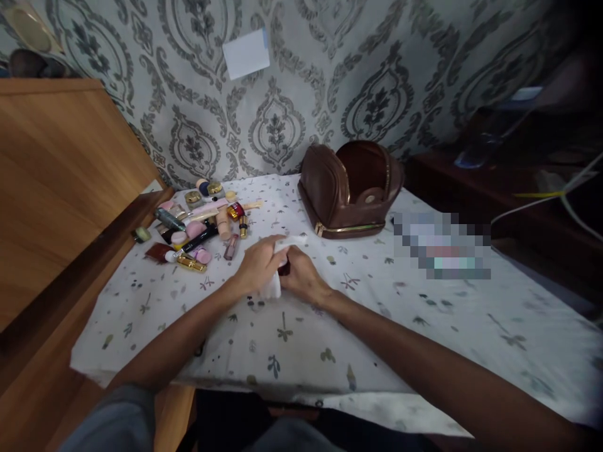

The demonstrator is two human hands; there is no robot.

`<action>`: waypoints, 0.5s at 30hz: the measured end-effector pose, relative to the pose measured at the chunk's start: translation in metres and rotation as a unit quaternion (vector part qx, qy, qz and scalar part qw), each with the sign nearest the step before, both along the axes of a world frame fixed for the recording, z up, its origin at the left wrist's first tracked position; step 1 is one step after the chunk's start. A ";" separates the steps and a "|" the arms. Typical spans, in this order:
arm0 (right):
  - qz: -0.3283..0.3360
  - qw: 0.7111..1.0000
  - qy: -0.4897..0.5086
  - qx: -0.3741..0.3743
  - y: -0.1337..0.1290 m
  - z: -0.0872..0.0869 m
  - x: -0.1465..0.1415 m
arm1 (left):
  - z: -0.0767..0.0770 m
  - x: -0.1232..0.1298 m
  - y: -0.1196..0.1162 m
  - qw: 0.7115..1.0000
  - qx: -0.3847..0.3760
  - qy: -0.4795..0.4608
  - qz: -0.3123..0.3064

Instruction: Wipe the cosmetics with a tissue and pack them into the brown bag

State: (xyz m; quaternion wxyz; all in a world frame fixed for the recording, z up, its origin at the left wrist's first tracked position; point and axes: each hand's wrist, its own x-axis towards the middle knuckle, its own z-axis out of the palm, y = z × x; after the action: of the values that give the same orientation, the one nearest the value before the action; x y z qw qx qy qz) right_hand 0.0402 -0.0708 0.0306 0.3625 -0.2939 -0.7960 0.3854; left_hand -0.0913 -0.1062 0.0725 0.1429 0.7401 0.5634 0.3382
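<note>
Both of my hands meet over the middle of the patterned cloth. My left hand (260, 265) is closed on a white wipe (271, 285), part of which hangs below the fingers and part of which shows above them. Against it, my right hand (304, 273) grips a small dark red item (284, 269), mostly hidden by the fingers and the wipe. To the left of my hands lies a loose pile of cosmetics, among them a black tube (200, 238), a beige bottle (223, 224) and a small pinkish bottle (230, 247).
A brown leather bag (348, 191) stands unzipped at the back of the cloth-covered table (325, 351). A blurred-out flat object (440, 245) lies to the right. Wooden furniture (61, 157) borders the left side, and cables (527, 204) hang at the right.
</note>
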 end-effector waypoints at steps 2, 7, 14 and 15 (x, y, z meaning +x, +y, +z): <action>-0.014 0.999 0.017 0.039 -0.002 0.003 0.001 | 0.000 -0.008 0.007 0.998 -0.020 -0.056 0.015; 0.042 0.997 -0.002 0.067 -0.004 0.004 0.003 | -0.009 -0.030 0.015 0.982 -0.045 -0.166 0.084; 0.022 0.998 0.053 -0.025 0.002 -0.002 0.002 | -0.022 -0.037 0.007 0.985 -0.006 -0.156 0.069; 0.024 0.996 0.068 -0.050 0.002 -0.002 0.002 | -0.021 -0.037 0.006 0.988 -0.013 -0.145 0.049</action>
State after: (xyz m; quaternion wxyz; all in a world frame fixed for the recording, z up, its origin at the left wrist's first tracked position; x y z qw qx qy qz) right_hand 0.0424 -0.0687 0.0285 0.3915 -0.2655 -0.7561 0.4523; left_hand -0.1282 -0.1007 0.0516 0.2158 0.6529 0.5768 0.4409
